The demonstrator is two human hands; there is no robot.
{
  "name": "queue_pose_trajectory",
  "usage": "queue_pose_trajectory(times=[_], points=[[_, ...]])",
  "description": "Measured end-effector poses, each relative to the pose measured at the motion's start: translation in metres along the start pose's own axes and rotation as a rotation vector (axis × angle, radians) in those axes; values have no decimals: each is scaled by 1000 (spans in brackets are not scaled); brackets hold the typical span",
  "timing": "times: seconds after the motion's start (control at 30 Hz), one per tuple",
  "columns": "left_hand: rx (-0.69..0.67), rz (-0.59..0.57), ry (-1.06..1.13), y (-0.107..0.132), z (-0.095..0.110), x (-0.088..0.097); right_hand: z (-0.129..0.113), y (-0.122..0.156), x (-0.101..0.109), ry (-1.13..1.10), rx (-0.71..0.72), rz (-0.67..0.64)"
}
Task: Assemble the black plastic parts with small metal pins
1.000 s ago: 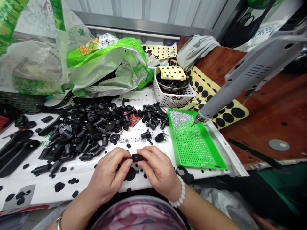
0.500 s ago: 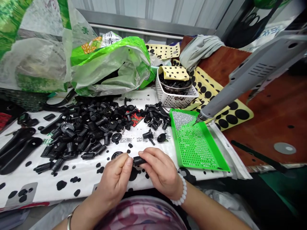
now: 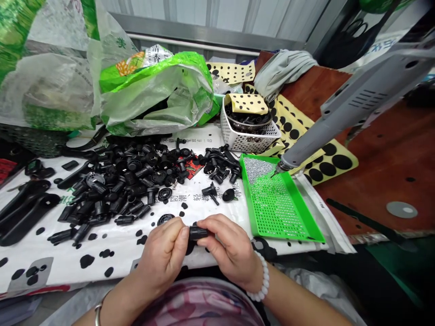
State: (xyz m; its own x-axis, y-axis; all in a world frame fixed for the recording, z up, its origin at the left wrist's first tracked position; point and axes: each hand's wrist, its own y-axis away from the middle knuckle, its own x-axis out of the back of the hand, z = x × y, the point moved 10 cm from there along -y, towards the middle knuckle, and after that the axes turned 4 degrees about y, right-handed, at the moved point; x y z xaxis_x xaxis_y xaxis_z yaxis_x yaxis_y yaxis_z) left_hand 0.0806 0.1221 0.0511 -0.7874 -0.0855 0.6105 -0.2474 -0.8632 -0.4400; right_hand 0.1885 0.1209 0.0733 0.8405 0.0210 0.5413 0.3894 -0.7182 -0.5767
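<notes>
Both hands meet at the table's near edge around a small black cylindrical plastic part (image 3: 198, 233). My left hand (image 3: 165, 258) pinches its left end with thumb and curled fingers. My right hand (image 3: 229, 249), with a white bead bracelet on the wrist, grips its right end. Just beyond the hands lies a black round ribbed piece (image 3: 165, 219) on the white spotted sheet (image 3: 102, 240). A large heap of black plastic parts (image 3: 132, 176) spreads farther back on the left.
A green perforated tray (image 3: 282, 203) with small silver screws lies to the right, a hanging grey electric screwdriver (image 3: 340, 117) tipped over it. A white basket (image 3: 249, 136), yellow sheets of black dots (image 3: 306, 140) and green plastic bags (image 3: 152, 90) stand behind.
The hands with the black part have drawn slightly nearer to me and lower. A round ribbed piece now lies uncovered on the sheet beyond my left hand.
</notes>
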Motion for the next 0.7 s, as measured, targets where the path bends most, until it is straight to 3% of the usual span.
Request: queue_pose_trajectory(times=[0.2,0.3,0.43,0.57,0.7], points=[[-2,-74,-48,0,-3,-7,6,4,-7,-23,-61,-36],[4,-80,-58,0,-3,-7,31,8,-14,-265,-315,-33],[-59,-114,-95,0,4,-9,56,26,-39,-645,-663,-100],[-78,-168,-146,-4,6,-12,59,31,-37,-609,-678,-118],[-9,-151,-90,-12,5,-9,65,31,-26,-619,-684,-26]])
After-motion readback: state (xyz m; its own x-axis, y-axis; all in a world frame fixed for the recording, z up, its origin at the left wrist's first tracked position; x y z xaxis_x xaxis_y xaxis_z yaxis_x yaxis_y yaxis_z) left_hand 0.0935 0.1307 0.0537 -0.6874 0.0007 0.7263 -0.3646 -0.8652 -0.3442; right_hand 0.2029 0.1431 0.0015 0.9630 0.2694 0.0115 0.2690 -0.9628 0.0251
